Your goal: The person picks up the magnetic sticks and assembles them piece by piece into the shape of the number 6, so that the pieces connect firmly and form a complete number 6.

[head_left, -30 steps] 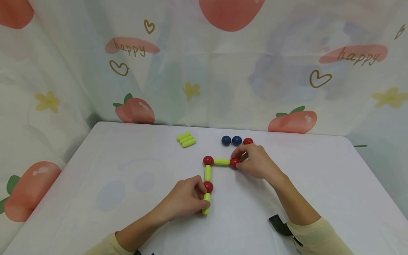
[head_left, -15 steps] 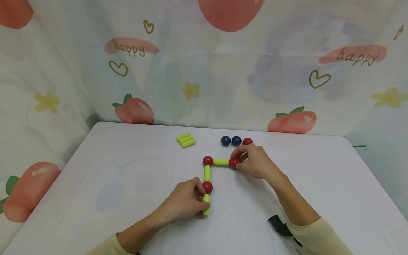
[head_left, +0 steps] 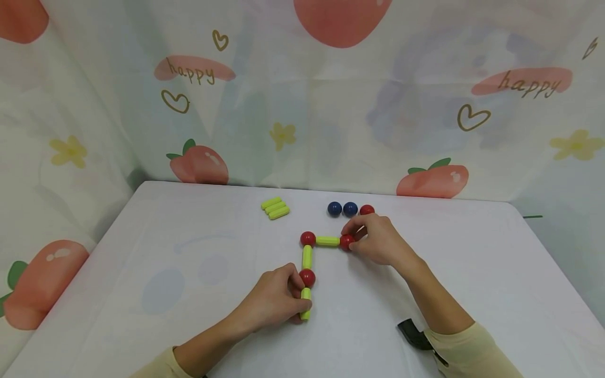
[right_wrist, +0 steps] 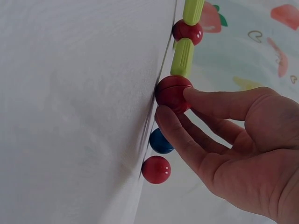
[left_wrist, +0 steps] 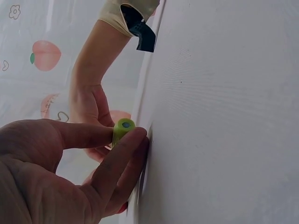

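Note:
Red balls and yellow-green rods form a corner-shaped chain on the white table. My left hand [head_left: 276,296] pinches the chain's nearest rod [head_left: 305,304] between thumb and fingers; the hollow-looking end of that rod [left_wrist: 125,125] faces the left wrist camera. Just beyond it is a red ball [head_left: 307,277], close to the left fingers. Another rod [head_left: 307,257] leads to the red corner ball [head_left: 308,239], and from there a rod [head_left: 327,241] runs right. My right hand [head_left: 378,240] pinches the red ball [right_wrist: 173,93] at that right end, thumb on one side and fingers on the other.
Several loose yellow-green rods [head_left: 275,208] lie together at the back. To their right sit two blue balls [head_left: 334,209] and a red ball [head_left: 366,210] in a row. A patterned cloth [head_left: 307,105] hangs behind the table [head_left: 189,336].
The left hand and its rod have shifted very slightly toward the near edge, and the rod lies a little straighter with the chain. The right hand keeps its hold on the red ball.

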`<state>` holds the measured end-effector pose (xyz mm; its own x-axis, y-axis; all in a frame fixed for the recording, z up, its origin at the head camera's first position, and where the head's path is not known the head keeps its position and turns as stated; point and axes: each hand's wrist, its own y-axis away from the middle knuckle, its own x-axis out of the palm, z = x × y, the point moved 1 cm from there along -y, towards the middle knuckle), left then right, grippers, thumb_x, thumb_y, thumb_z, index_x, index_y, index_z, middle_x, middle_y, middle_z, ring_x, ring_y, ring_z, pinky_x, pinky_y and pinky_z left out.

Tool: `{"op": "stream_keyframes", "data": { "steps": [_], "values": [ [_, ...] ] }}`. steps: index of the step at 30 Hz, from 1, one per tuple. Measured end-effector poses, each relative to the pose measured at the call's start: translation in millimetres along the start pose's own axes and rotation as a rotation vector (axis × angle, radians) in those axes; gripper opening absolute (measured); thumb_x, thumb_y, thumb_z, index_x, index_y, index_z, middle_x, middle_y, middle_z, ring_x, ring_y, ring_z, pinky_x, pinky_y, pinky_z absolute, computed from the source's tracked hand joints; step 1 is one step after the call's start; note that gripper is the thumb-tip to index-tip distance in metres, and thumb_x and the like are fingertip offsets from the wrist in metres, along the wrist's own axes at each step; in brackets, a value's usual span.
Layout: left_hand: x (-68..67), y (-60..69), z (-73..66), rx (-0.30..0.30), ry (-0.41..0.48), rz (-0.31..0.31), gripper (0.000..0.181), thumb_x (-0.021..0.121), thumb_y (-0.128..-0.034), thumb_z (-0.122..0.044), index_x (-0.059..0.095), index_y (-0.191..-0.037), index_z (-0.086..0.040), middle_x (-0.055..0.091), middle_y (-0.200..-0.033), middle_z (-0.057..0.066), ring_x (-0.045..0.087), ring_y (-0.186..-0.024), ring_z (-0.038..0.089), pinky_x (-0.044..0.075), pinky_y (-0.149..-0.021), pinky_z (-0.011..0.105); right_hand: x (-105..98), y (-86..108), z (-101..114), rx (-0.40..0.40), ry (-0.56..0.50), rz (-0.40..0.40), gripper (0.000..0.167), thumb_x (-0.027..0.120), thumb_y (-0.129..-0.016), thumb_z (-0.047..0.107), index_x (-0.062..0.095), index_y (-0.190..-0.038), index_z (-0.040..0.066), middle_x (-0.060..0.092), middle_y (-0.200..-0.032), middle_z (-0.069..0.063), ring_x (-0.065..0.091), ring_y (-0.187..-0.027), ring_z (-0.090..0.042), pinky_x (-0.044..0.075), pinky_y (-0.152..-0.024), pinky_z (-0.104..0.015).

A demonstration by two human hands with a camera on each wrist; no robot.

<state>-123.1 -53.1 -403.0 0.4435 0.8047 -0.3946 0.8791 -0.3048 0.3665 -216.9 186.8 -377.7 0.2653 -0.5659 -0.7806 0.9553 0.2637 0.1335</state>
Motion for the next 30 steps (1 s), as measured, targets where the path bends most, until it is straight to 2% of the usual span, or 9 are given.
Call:
{"op": "stream_keyframes", "data": {
  "steps": [17,30],
  "values": [
    [-0.1,1.5,0.3,0.015,-0.014,-0.021,0.029,0.081,-0.0861,-0.009,0.056,-0.099,-0.008,0.063,-0.083,0.006,0.068,-0.061,0.017,0.059,-0.061,0.03,0.7,-0.5,-1.1,-0.008,0.009,-0.004,0.022,0.075,-0.089,0.004,0.077,-0.11,0.01,0.073,-0.106,-0.01,0.067,-0.102,-0.029,0.061,-0.08,-0.037],
    [-1.2,0.9,-1.9,-0.011,-0.03,-0.019,0.03,0.084,-0.0855,-0.011,0.057,-0.099,-0.009,0.063,-0.085,0.006,0.067,-0.063,0.017,0.059,-0.061,0.029,0.2,0.5,0.0,-0.014,0.014,-0.009,0.022,0.075,-0.089,0.003,0.077,-0.11,0.009,0.073,-0.106,-0.011,0.067,-0.102,-0.029,0.061,-0.08,-0.037]
  ]
}}
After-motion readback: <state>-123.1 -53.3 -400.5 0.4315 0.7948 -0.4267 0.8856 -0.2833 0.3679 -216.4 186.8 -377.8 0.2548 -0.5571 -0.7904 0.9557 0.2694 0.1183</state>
